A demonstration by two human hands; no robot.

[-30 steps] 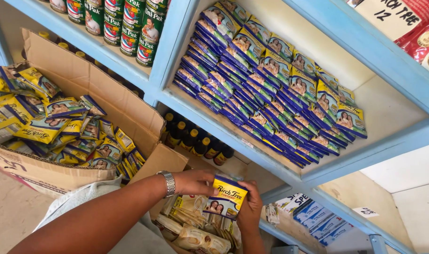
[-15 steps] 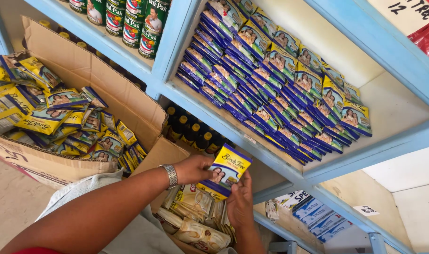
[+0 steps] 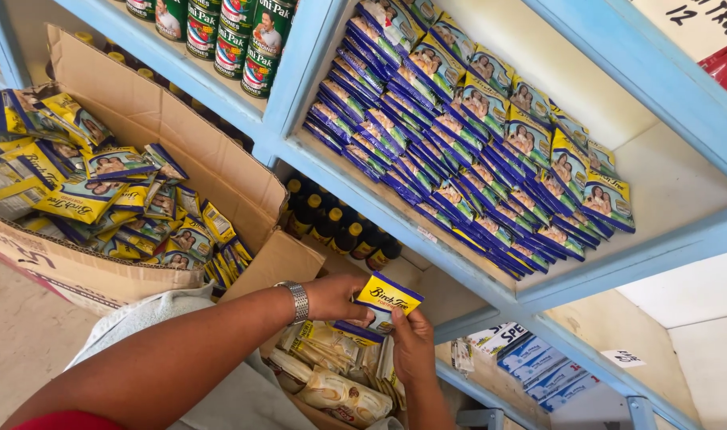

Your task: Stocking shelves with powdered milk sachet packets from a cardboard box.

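**Both hands grasp a yellow-and-blue packet below the blue shelf**

The left hand [image 3: 332, 296] reaches in from the lower left. A metal wristband [image 3: 297, 300] sits on its wrist. Its fingers close on the left edge of a small packet [image 3: 383, 301]. The right hand [image 3: 411, 350] comes up from below, and its fingers grip the lower right edge of the same packet. Both hands are therefore closed on the packet; neither is released.

The packet is yellow at the top and blue at the bottom. It is held tilted, in the air, just under the front edge of the blue shelf [image 3: 427, 223]. It hangs above a box of pale sachets [image 3: 332, 382], which lies directly under the hands.

On the shelf above, rows of like packets [image 3: 475, 151] stand overlapped, running from upper left to lower right. The right end of that shelf board is bare. To the left of the divider, green cans [image 3: 236, 36] stand in a row on the same level.

Under the shelf, behind the hands, dark bottles with yellow caps [image 3: 340, 231] stand close together.

At the left, an open cardboard box [image 3: 164, 127] holds a loose heap of packets [image 3: 101, 191] of the same yellow-and-blue kind. One flap of the box lies just beside the left wrist.

At the lower right, on a lower shelf, flat blue-and-white boxes [image 3: 539, 370] lie stacked, well apart from the hands.
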